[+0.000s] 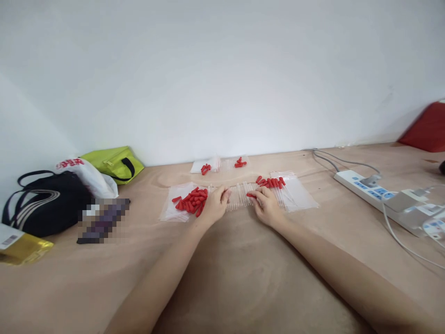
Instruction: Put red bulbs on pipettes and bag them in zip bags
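Note:
My right hand pinches a small red tapered piece, shaped like a dropper bulb, above a row of thin clear tubes. My left hand is closed at the left end of that row, fingertips together; what lies between them is too small to make out. Beside it, a heap of red pieces rests on a clear plastic bag. More red pieces lie beyond my right hand, next to another clear bag with thin tubes on or in it.
Toward the wall lie two small red groups on clear bags. A white power strip with cables stands at right, a red object behind it. At left are a black bag, a green pouch and a gold packet.

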Demonstrator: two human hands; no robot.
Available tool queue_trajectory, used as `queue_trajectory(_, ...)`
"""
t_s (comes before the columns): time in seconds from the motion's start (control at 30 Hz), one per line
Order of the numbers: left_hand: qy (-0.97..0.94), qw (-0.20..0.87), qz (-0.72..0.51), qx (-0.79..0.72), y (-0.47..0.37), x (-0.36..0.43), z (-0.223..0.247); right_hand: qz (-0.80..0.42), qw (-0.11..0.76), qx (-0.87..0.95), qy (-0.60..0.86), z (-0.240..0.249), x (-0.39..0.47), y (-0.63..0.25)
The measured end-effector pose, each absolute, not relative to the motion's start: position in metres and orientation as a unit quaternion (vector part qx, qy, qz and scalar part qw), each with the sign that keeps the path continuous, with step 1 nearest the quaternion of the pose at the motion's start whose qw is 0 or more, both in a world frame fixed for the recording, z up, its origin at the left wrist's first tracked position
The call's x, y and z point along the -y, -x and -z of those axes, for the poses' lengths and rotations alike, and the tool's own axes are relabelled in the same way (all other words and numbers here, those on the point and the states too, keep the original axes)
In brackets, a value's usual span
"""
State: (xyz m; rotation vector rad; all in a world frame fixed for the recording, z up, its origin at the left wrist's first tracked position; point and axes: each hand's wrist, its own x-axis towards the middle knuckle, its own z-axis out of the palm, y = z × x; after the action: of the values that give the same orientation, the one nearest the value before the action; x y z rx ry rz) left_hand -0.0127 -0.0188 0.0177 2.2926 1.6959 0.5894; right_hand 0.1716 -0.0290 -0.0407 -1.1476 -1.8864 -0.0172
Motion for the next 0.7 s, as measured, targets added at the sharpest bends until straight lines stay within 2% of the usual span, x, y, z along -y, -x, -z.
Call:
queue_trajectory(0.1,-0.837,0.103,-0.302,-0.445,0.036,0.039,-0.003,-0.039,0.445,0.791,0.419,0.040,0.040,-0.158)
queue_trajectory(0.23,-0.873,0.082,-0.319,-0.360,0.052,0.055,0.017,-0.085,0.413,0.827,0.371,0.040,0.050,-0.144)
queue_trajectory(0.7,-0.878,0.066,-0.328,-0.343,0.055,0.056,0.021,-0.153,0.434,0.824,0.332,0.037,0.053,-0.142)
